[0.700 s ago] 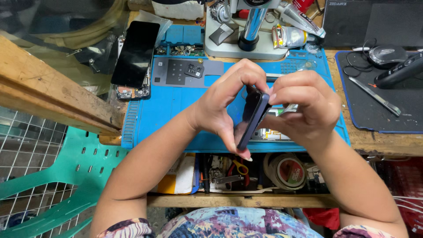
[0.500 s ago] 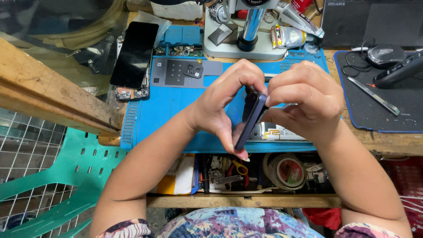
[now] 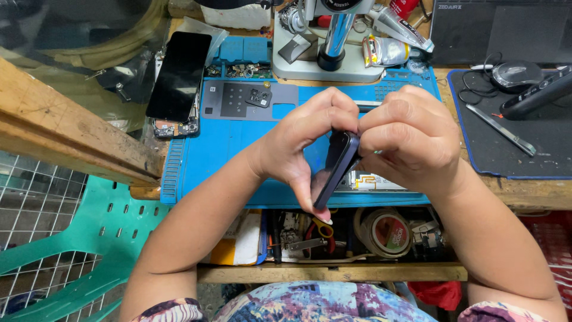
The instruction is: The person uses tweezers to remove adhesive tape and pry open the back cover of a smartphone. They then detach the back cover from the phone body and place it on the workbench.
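dark phone (image 3: 335, 168) pinched edge-on between both hands, lifted clear of the blue work mat (image 3: 238, 149) on the table (image 3: 536, 194). left hand (image 3: 301, 146) closed on it from the left side — thumb down by the lower end, fingers arching over the top corner. right hand (image 3: 411, 138) curled tight onto the upper right edge, fingertips bunched right at the seam, gripping too. long axis tilted, running from the lower left near the body up to the upper right, thin edge turned toward the camera. both hands touching it, neither nearer than the other; left takes the length, right takes the top end. directly beneath, on the mat, a pale flat part with a gold flex strip (image 3: 369, 180), partly hidden by the right hand. further off to the left, a second phone with a black screen (image 3: 179, 77) lying face up, circuitry showing at its bottom end. grey panel with camera cut-outs (image 3: 247, 100) just beside it. microscope base (image 3: 333, 53) at the back — tape roll (image 3: 384, 231) and scissors with red handles (image 3: 322, 229) down on the shelf under the table edge. black mat (image 3: 512, 149) off to the right, carrying tweezers (image 3: 500, 129).
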